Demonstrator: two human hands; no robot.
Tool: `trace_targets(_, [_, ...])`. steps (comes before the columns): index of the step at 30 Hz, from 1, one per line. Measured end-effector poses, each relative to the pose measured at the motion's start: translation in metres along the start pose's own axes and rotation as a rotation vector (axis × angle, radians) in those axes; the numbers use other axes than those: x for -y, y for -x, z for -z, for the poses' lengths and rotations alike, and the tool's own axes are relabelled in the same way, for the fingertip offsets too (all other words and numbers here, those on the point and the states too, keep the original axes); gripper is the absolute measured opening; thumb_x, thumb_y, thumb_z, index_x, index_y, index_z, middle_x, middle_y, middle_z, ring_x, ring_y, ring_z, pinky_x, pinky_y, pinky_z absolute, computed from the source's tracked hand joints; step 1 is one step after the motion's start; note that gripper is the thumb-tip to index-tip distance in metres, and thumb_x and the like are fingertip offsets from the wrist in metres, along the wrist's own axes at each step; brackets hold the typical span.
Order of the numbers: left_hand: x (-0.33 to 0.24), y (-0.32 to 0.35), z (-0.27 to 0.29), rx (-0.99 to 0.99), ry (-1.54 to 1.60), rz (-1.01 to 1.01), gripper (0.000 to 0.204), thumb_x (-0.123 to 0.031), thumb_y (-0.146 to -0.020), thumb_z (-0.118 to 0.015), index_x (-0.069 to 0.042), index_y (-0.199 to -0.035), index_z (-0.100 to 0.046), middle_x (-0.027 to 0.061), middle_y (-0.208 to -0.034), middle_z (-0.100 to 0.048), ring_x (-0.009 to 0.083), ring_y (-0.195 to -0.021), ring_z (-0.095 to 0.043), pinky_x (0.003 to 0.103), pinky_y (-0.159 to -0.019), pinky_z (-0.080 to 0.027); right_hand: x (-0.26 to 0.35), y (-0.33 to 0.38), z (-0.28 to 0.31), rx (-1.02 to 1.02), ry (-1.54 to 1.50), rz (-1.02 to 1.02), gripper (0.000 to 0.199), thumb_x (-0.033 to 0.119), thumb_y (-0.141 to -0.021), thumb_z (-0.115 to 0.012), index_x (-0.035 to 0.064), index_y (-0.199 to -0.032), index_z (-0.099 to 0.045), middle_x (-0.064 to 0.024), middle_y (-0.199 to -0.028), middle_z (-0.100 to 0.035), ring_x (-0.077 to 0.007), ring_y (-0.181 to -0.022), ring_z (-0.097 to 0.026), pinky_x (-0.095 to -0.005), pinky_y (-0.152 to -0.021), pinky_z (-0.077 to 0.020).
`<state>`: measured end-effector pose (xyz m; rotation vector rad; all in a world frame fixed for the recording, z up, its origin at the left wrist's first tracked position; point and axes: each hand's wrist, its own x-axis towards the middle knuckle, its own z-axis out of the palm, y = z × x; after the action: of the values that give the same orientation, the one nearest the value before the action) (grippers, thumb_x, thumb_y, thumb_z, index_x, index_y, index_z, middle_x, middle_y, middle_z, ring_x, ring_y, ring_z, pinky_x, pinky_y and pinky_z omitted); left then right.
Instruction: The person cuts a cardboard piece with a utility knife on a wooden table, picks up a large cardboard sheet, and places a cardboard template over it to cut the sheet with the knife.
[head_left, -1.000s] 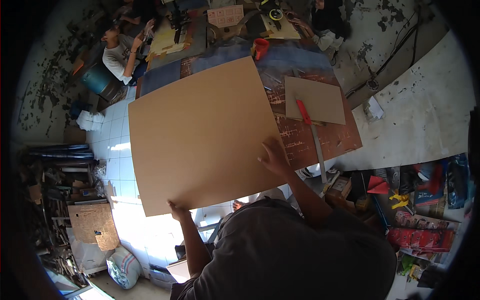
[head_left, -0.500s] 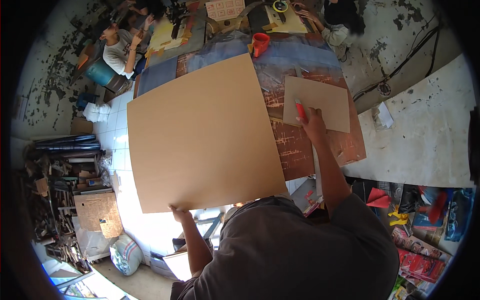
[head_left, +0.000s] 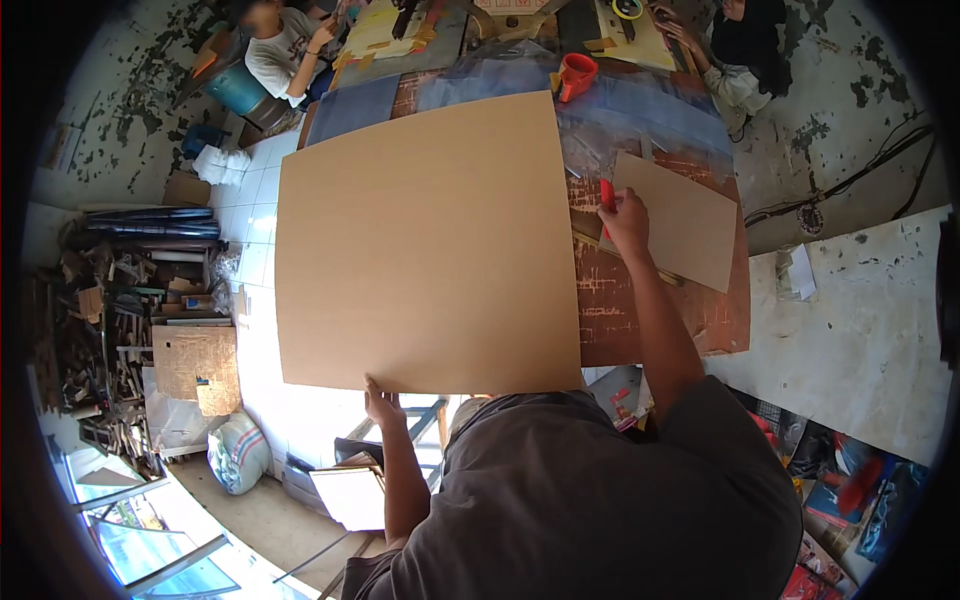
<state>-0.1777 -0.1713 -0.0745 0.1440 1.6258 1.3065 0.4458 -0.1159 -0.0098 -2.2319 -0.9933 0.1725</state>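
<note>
A large brown cardboard sheet [head_left: 430, 250] covers the table's left side and reaches past its near edge. My left hand [head_left: 383, 405] pinches the sheet's near edge, its thumb showing on top. In my right hand [head_left: 627, 222] is a red utility knife [head_left: 607, 194], held pointing away from me near the sheet's right edge. The blade itself is too small to make out. A smaller greyish-brown board [head_left: 685, 225] lies just right of that hand, partly behind it.
The worn reddish-brown table [head_left: 610, 335] carries clear plastic sheets [head_left: 470, 90] and a red tape dispenser [head_left: 577, 76] farther back. Two people [head_left: 285, 50] [head_left: 745, 55] sit beyond it. Wood scraps [head_left: 115, 310] and a stuffed sack [head_left: 238, 453] stand at left.
My right hand with the utility knife has moved left, from over the smaller board toward the large sheet. My view has shifted, so the table appears farther right. My left hand still grips the near edge.
</note>
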Motion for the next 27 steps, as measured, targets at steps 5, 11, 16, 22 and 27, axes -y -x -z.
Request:
trace_targets(5, [0.001,0.000,-0.002,0.039,0.039,-0.053,0.049,-0.036,-0.105,-0.068,-0.008,-0.143,-0.054,0.0103,-0.132,-0.064,0.0279,-0.117,-0.065,0.043,-0.096,-0.057,0.021,-0.032,-0.042,-0.068,0.018,0.039,0.042,0.027,-0.083,-0.083,0.0023,-0.110,-0.063,-0.0195,-0.102,-0.070,-0.0400,-0.096,-0.071,-0.0505,-0.082,-0.0582])
trace_targets(11, [-0.003,0.004,-0.007,-0.058,0.093,-0.078,0.048,-0.038,-0.107,-0.064,-0.007,-0.141,-0.053,0.0108,-0.136,-0.063,0.0279,-0.118,-0.065,0.044,-0.093,-0.057,0.010,-0.030,-0.046,0.019,-0.181,0.022,0.045,0.026,-0.087,-0.083,0.0007,-0.119,-0.064,-0.0189,-0.104,-0.070,-0.0367,-0.095,-0.071,-0.0475,-0.084,-0.0568])
trace_targets(16, [-0.009,0.001,-0.013,-0.030,0.067,-0.118,0.030,-0.040,-0.109,-0.060,-0.012,-0.118,-0.062,0.0015,-0.112,-0.067,0.0175,-0.100,-0.066,0.033,-0.077,-0.053,-0.059,-0.016,0.036,-0.231,0.037,0.124,0.035,0.017,-0.095,-0.074,0.0012,-0.125,-0.063,-0.0164,-0.109,-0.068,-0.0327,-0.102,-0.068,-0.0458,-0.092,-0.0532])
trace_targets(22, [-0.014,-0.011,-0.021,-0.054,0.096,-0.153,0.027,-0.040,-0.108,-0.062,-0.013,-0.107,-0.061,-0.0030,-0.094,-0.066,0.0108,-0.080,-0.063,0.026,-0.063,-0.048,-0.206,0.005,0.149,-0.083,0.729,-0.226,0.074,0.052,-0.096,-0.068,0.0009,-0.146,-0.050,-0.0271,-0.130,-0.061,-0.0415,-0.114,-0.067,-0.0515,-0.093,-0.0563])
trace_targets(27, [-0.023,-0.030,-0.018,-0.063,0.073,-0.135,0.029,-0.042,-0.106,-0.064,-0.013,-0.108,-0.061,-0.0014,-0.099,-0.066,0.0120,-0.082,-0.062,0.028,-0.066,-0.050,-0.277,0.024,0.155,0.048,0.912,-0.380,0.097,0.077,-0.092,-0.058,0.0150,-0.162,-0.034,-0.0293,-0.135,-0.058,-0.0488,-0.113,-0.065,-0.0599,-0.096,-0.0535])
